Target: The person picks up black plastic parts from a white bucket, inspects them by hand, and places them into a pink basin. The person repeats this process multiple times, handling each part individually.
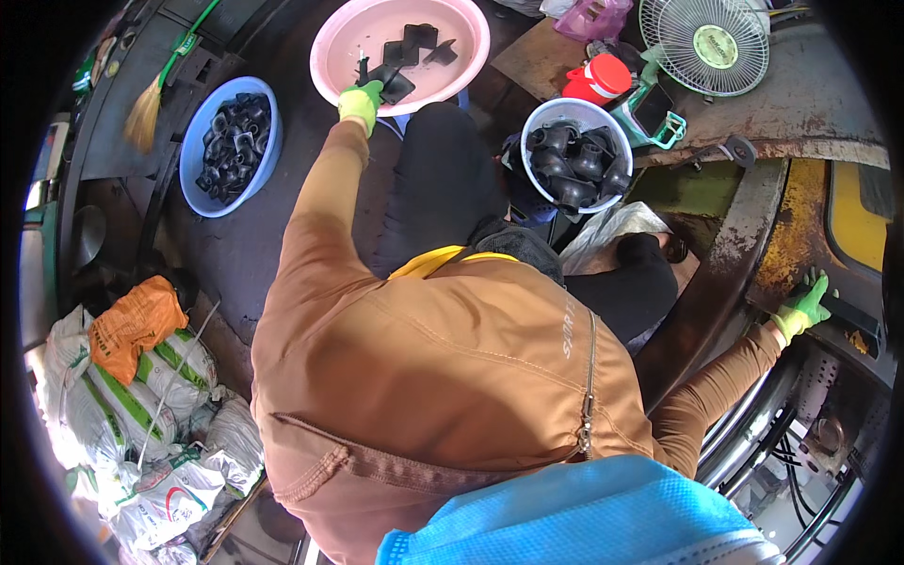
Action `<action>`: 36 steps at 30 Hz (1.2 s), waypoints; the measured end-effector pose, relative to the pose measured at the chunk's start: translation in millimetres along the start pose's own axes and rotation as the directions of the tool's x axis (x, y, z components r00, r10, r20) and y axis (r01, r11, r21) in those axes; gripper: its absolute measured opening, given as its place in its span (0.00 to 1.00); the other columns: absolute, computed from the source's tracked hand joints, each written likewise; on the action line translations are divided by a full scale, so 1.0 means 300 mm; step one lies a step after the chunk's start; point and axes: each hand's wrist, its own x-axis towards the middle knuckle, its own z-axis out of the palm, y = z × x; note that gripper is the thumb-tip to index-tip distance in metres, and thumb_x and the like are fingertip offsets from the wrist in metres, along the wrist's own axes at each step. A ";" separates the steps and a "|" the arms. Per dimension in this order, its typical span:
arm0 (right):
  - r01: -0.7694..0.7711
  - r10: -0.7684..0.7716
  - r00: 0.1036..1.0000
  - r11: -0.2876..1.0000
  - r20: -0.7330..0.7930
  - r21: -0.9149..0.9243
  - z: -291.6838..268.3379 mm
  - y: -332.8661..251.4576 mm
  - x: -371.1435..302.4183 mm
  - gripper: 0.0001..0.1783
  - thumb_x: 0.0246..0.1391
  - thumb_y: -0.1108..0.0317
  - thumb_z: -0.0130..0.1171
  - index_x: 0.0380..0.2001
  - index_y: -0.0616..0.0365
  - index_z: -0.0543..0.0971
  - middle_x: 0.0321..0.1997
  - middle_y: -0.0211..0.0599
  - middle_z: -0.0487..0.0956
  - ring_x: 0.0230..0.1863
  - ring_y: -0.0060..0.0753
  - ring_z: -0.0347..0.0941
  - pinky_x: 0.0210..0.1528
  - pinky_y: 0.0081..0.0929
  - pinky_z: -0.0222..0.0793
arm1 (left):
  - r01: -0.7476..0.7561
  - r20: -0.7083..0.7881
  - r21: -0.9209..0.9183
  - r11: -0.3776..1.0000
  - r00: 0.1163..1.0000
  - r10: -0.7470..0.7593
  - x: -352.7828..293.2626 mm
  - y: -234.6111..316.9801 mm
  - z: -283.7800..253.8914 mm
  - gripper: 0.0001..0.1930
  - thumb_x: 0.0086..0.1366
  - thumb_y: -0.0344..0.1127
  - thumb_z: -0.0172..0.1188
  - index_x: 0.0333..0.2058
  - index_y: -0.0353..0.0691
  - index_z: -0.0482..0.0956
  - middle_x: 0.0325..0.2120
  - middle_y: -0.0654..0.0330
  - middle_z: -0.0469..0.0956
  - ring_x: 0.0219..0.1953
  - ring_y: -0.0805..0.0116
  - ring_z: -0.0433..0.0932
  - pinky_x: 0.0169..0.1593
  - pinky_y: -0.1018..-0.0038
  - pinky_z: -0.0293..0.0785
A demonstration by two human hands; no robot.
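Note:
My left hand [360,102], in a yellow-green glove, reaches over the near rim of a pink basin [323,66]. Its fingers are closed around a black rubber piece [363,72], mostly hidden by the glove. More flat, curved black rubber pieces [399,53] lie in the basin. Far to the right, my right hand [803,303] wears a matching glove. Its fingers are spread and rest against the edge of a worn yellow and dark metal machine [796,221], with nothing seen in them.
A blue basin [191,174] of small black parts stands at left. A light-blue basket [612,118] holds bent black rubber tubes. Beyond are a red-lidded container [603,77], a phone [652,111] and a fan [716,47]. Filled sacks [132,414] lie lower left; a broom [146,113] is upper left.

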 end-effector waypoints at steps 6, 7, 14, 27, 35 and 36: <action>0.034 -0.050 0.989 0.993 -0.143 -0.114 0.040 0.013 -0.060 0.24 0.53 0.71 0.65 0.49 0.60 0.65 0.41 0.47 0.77 0.37 0.37 0.78 0.39 0.31 0.77 | -0.373 0.273 0.774 0.511 0.926 0.261 0.141 0.083 0.183 0.14 0.62 0.40 0.52 0.38 0.40 0.84 0.37 0.49 0.82 0.43 0.50 0.82 0.45 0.59 0.78; 0.026 -0.040 0.992 0.993 -0.118 -0.117 0.031 0.006 -0.074 0.24 0.53 0.71 0.65 0.49 0.59 0.66 0.41 0.47 0.77 0.36 0.37 0.78 0.39 0.30 0.77 | -0.409 0.293 0.787 0.461 0.906 0.304 0.142 0.102 0.205 0.13 0.63 0.38 0.53 0.37 0.41 0.84 0.37 0.49 0.82 0.41 0.50 0.82 0.44 0.58 0.78; 0.163 -0.188 0.958 0.978 -0.214 -0.133 -0.026 -0.068 -0.247 0.19 0.51 0.74 0.66 0.42 0.61 0.67 0.39 0.51 0.77 0.34 0.42 0.77 0.39 0.37 0.81 | -0.468 0.279 -0.204 0.860 0.815 0.509 -0.112 0.322 0.319 0.10 0.59 0.39 0.59 0.35 0.44 0.84 0.26 0.57 0.81 0.21 0.61 0.76 0.29 0.66 0.75; 0.050 -0.954 0.247 -0.163 0.170 -0.985 0.024 -0.369 -0.678 0.29 0.49 0.64 0.63 0.52 0.62 0.66 0.49 0.42 0.71 0.50 0.49 0.68 0.50 0.45 0.63 | 0.510 0.963 -0.101 0.854 0.267 -0.045 -0.734 0.158 0.552 0.19 0.67 0.51 0.55 0.42 0.40 0.79 0.24 0.69 0.72 0.15 0.84 0.62 0.17 0.87 0.57; 0.266 -0.958 0.212 -0.133 0.192 -0.955 -0.160 -0.579 -0.542 0.17 0.52 0.71 0.61 0.46 0.61 0.75 0.46 0.43 0.78 0.44 0.49 0.74 0.43 0.43 0.68 | 0.445 0.981 -0.059 0.894 0.192 -0.030 -0.697 0.101 0.589 0.19 0.69 0.49 0.51 0.46 0.41 0.77 0.24 0.70 0.73 0.16 0.81 0.62 0.20 0.81 0.59; 0.262 -0.960 0.212 -0.125 0.184 -0.957 -0.206 -0.622 -0.529 0.15 0.52 0.71 0.61 0.44 0.62 0.77 0.44 0.44 0.79 0.40 0.50 0.76 0.40 0.41 0.70 | 0.406 0.975 -0.067 0.911 0.219 -0.026 -0.711 0.100 0.588 0.19 0.69 0.49 0.52 0.46 0.41 0.77 0.24 0.70 0.73 0.16 0.81 0.62 0.20 0.81 0.59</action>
